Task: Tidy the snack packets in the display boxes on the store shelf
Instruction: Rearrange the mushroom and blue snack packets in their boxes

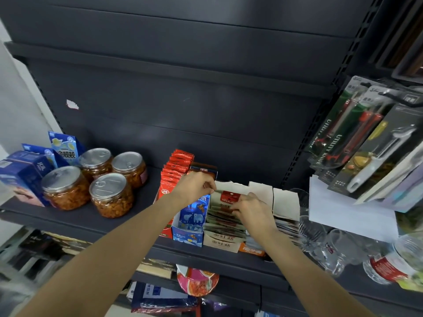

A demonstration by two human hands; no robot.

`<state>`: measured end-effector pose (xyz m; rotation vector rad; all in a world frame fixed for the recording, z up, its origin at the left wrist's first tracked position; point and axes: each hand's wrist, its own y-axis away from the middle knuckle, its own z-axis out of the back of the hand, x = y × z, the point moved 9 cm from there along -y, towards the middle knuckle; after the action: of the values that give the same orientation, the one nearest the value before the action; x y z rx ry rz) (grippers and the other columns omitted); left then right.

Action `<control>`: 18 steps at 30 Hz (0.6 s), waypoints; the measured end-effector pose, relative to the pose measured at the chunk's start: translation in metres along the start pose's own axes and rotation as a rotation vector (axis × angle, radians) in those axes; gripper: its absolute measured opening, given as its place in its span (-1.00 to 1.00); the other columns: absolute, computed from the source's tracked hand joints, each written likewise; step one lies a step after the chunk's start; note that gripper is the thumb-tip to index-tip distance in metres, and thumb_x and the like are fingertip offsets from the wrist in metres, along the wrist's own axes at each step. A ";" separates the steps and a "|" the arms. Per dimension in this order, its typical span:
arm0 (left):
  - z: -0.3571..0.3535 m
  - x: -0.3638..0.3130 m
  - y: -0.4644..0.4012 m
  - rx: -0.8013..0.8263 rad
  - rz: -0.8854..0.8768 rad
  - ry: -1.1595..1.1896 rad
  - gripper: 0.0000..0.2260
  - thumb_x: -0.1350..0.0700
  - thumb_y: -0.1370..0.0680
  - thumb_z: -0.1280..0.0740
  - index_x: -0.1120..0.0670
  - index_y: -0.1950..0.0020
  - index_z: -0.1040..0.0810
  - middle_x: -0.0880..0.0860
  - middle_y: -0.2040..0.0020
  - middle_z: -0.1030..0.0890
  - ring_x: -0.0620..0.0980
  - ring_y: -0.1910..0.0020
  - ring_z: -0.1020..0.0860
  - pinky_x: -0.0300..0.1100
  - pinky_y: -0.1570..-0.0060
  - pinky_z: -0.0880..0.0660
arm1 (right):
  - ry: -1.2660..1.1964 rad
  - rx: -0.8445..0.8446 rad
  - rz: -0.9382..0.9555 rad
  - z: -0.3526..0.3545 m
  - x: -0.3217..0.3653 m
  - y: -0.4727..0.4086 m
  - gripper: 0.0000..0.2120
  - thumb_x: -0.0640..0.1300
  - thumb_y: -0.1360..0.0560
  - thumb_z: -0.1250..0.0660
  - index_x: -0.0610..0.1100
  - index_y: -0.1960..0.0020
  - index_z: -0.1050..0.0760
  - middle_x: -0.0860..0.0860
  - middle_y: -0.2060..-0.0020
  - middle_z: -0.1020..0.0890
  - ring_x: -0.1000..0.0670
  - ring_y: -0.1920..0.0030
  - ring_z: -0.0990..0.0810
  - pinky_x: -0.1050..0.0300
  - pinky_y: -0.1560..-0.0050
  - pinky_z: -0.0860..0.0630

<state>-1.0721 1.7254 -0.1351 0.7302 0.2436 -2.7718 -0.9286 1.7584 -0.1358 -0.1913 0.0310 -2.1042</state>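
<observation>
Red-topped flat snack packet (pixel 230 197) upright at rear of beige cardboard display box (pixel 220 242), near front edge of dark metal shelf (pixel 128 216). Left hand (pixel 196 187) grip pinches packet's top-left corner; right hand (pixel 248 207) grip, fingers curled, on packet row directly below. Packet's long axis runs left-right between hands; judged next move: seat it down into row.

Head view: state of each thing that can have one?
Left hand: pinching top of a packet.
Right hand: fingers curled on the packets.
Beige display box: open, packets upright in a row.
Blue display box: open.
Jars: sealed, upright.
</observation>
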 end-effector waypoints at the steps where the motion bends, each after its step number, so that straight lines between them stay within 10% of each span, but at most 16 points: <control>1: 0.000 -0.001 0.001 -0.002 0.002 -0.007 -0.91 0.15 -0.50 -0.40 0.02 0.02 -0.65 -0.06 0.06 -0.67 -0.19 0.14 -0.58 -0.22 0.04 -0.56 | 0.002 0.004 0.005 0.000 0.000 0.001 -0.75 -0.01 -0.57 -0.24 0.06 -0.20 -0.56 0.03 -0.11 -0.58 0.02 -0.12 -0.48 0.15 -0.03 -0.48; 18: -0.005 0.004 0.008 -0.031 0.134 0.207 -0.84 0.16 -0.48 -0.43 0.09 -0.05 -0.63 0.03 0.05 -0.66 -0.06 0.04 -0.59 -0.21 0.03 -0.53 | 0.025 -0.082 -0.134 0.021 -0.018 -0.011 -0.82 -0.17 -0.56 -0.25 -0.04 -0.12 -0.54 0.01 0.03 -0.61 0.00 0.00 -0.55 0.13 0.11 -0.54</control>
<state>-1.0708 1.7182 -0.1421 0.9886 0.2669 -2.5624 -0.9257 1.7809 -0.1161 -0.2219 0.1222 -2.2409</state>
